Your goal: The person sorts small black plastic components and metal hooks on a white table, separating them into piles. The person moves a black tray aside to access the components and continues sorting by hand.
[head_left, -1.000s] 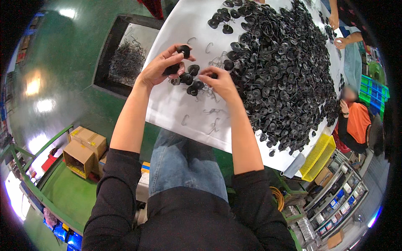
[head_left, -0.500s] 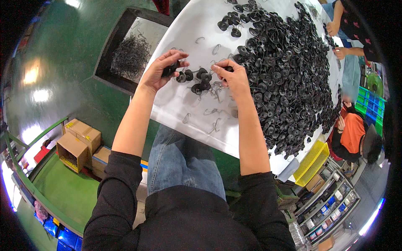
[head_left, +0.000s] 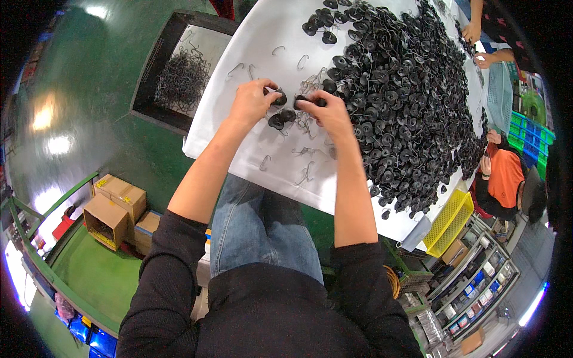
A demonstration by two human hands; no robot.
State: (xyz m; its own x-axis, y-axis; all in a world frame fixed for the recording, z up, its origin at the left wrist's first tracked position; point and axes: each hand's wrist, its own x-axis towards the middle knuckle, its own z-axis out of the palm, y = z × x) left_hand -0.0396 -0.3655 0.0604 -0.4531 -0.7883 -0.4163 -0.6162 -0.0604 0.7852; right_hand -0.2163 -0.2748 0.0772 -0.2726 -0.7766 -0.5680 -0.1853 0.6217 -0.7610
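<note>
My left hand (head_left: 253,101) is closed in a pinch on a black round cup (head_left: 279,97) that looks like a rubber suction cup. Close by on the right, my right hand (head_left: 329,112) has its fingers round another black cup (head_left: 301,102), part of it hidden by the fingers. A few loose cups (head_left: 277,121) lie on the white table (head_left: 239,155) just below the hands. Thin wire hooks (head_left: 303,151) are scattered around them. A large heap of black cups (head_left: 406,101), many with wire hooks attached, spreads to the right of my right hand.
A dark crate (head_left: 143,89) holding a pile of wire hooks stands left of the table. At the table's right, a yellow basket (head_left: 444,230) sits near a person in an orange vest (head_left: 501,179). Another person's hands (head_left: 481,58) work at the far right. Cardboard boxes (head_left: 116,203) stand lower left.
My left hand has moved right toward the right hand, its fingers now pinched rather than spread. My right hand has shifted slightly left. Wire hooks show where the left hand was.
</note>
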